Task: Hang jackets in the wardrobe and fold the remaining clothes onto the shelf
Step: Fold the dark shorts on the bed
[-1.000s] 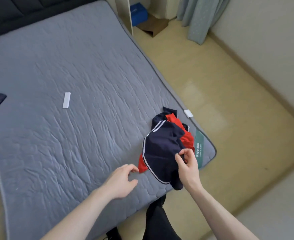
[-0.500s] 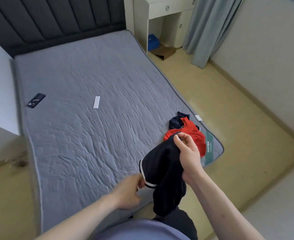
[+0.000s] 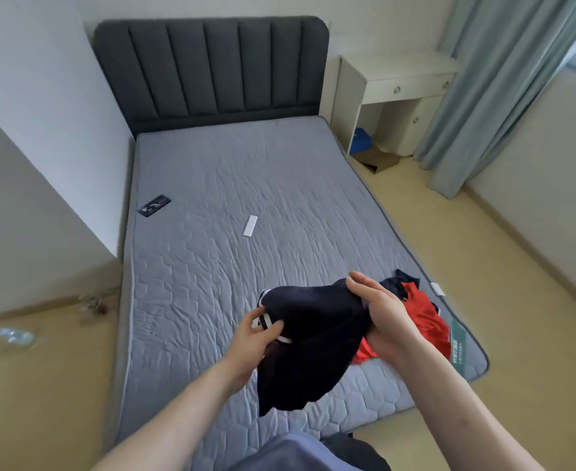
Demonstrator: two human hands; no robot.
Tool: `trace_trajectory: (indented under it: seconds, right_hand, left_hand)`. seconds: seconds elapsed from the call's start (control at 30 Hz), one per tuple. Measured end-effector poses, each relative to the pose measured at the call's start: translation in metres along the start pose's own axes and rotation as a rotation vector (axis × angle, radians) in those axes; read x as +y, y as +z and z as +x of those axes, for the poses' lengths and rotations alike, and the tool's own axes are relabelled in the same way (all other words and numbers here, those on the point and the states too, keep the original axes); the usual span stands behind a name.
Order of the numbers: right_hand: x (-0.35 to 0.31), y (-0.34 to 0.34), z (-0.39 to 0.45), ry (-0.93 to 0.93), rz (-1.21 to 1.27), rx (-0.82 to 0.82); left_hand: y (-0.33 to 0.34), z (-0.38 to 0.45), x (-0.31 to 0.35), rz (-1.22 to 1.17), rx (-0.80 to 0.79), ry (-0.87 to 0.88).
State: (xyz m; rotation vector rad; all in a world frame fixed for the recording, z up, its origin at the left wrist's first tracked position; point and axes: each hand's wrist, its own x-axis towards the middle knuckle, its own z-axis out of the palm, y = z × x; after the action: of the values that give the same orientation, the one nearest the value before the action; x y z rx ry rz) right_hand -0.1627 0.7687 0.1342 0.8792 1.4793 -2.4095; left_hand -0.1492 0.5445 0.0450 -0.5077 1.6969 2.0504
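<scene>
While hands [image 3: 317, 324] hold shorts [image 3: 310, 348], mattress [image 3: 232, 185] grey.

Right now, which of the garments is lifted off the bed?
The navy garment with white trim, held up by both hands. The red garment lies on the mattress near its corner.

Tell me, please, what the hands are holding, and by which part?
Both hold the navy garment: left hand pinches its white-striped edge, right hand grips the upper edge.
</scene>
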Motion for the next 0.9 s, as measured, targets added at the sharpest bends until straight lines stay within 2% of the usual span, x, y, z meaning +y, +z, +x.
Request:
trace_trajectory:
  seconds: [0.1, 0.23, 0.3, 0.43, 0.57, 0.7, 0.8, 0.9]
  right_hand:
    - [0.0, -0.006, 0.013, -0.13, -0.283, 0.047]
    - [0.023, -0.022, 0.011, -0.262, -0.706, 0.024]
    - [0.047, -0.029, -0.002, -0.264, -0.877, -0.091]
    - [0.099, -0.029, -0.031, -0.208, -1.098, -0.437]
    - [0.131, -0.007, -0.025, -0.278, -1.277, -0.571]
    - [0.158, 0.014, -0.01, -0.287, -1.32, -0.529]
    - [0.167, 0.022, -0.001, -0.265, -1.265, -0.477]
    - [0.17, 0.025, 0.004, -0.275, -1.215, -0.342]
  left_hand:
    - [-0.01, -0.011, 0.041, -0.158, 0.09, 0.089]
    - [-0.008, -0.029, 0.087, -0.298, 0.047, 0.133]
    - [0.001, -0.037, 0.099, -0.303, 0.022, 0.127]
    - [0.019, -0.041, 0.111, -0.349, 0.081, 0.094]
    - [0.023, -0.043, 0.12, -0.485, 0.059, 0.002]
    - [0.019, -0.047, 0.139, -0.626, 0.04, 0.009]
    - [0.01, -0.055, 0.15, -0.643, 0.023, 0.034]
    - [-0.005, -0.058, 0.157, -0.617, 0.049, 0.096]
